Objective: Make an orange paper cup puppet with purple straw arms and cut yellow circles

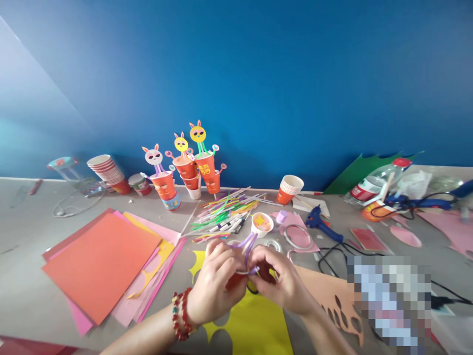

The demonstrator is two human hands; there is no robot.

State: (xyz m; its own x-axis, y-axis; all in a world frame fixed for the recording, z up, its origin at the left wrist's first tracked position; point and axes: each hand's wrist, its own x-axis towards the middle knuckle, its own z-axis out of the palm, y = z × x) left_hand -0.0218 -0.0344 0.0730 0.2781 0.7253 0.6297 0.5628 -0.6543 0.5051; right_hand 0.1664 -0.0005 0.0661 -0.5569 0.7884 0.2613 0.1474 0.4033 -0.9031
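Note:
My left hand [220,274] is wrapped round a red paper cup [235,283] held above the yellow paper; the palm and fingers hide most of the cup. Bent purple straws [250,246] stick up out of it. At the cup's rim, the fingers of my right hand [278,280] pinch a purple straw, whose end pokes out between the two hands. Just beyond the hands stands a small paper tub [262,225] with yellow and pink cut pieces in it. Under them lies cut yellow paper [260,320].
Cups with rabbit-faced figures [161,185] stand at the back, beside a pile of coloured straws [221,214]. Coloured paper sheets [107,261] lie left. To the right are a blue glue gun [323,224], black cable [327,259], stacked cups [290,189] and a bottle [379,182].

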